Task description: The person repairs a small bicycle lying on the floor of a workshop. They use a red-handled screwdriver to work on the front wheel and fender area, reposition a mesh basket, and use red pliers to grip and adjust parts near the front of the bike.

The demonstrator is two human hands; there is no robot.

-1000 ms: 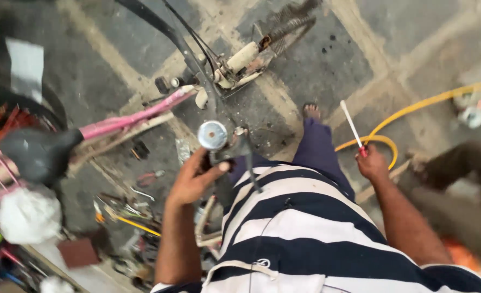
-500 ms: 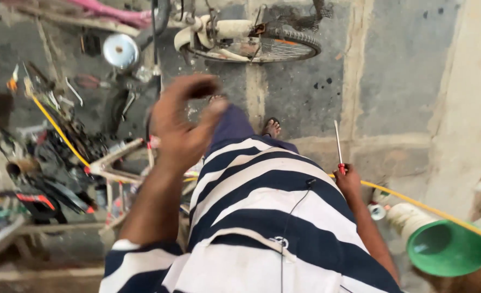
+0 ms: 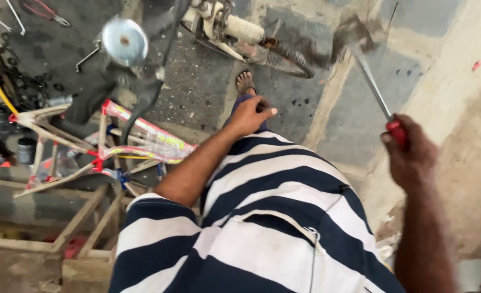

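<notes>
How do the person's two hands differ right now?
The right hand is closed around the red handle of a screwdriver, whose metal shaft points up and away; the left hand holds nothing. The right hand is out to the side over the pale floor, while the left hand is loosely curled in front of the striped shirt. Both are bare.
</notes>
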